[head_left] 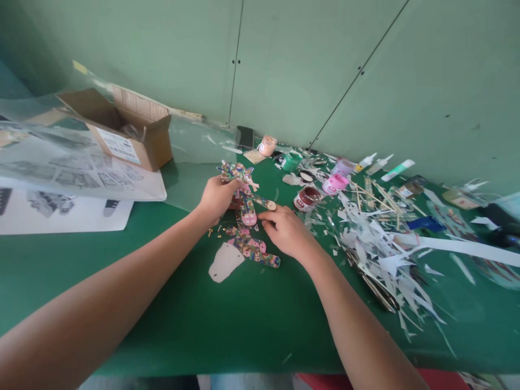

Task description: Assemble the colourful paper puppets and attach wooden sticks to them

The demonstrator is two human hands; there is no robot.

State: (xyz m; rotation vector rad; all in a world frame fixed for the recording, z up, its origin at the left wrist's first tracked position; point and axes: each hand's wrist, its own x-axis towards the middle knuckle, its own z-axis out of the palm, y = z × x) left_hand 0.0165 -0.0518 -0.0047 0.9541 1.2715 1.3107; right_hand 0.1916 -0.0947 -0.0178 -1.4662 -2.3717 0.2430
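Patterned cut-out (245, 190) is gripped in the left hand (217, 197); the right hand (286, 230) pinches its lower strip, more patterned pieces (252, 247) lying just beneath both hands.

Two hands (215, 197) (286, 230), one cardboard box (134, 142), three tubes (398, 169)

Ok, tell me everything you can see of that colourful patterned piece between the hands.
The patterned piece looks like flat cut card or thin wood, printed in pink, green and blue, made of several narrow lobed strips joined. It is held raised above the green table, top end away from the camera. The left hand grips its upper part; the right hand touches its lower strip with its fingertips.
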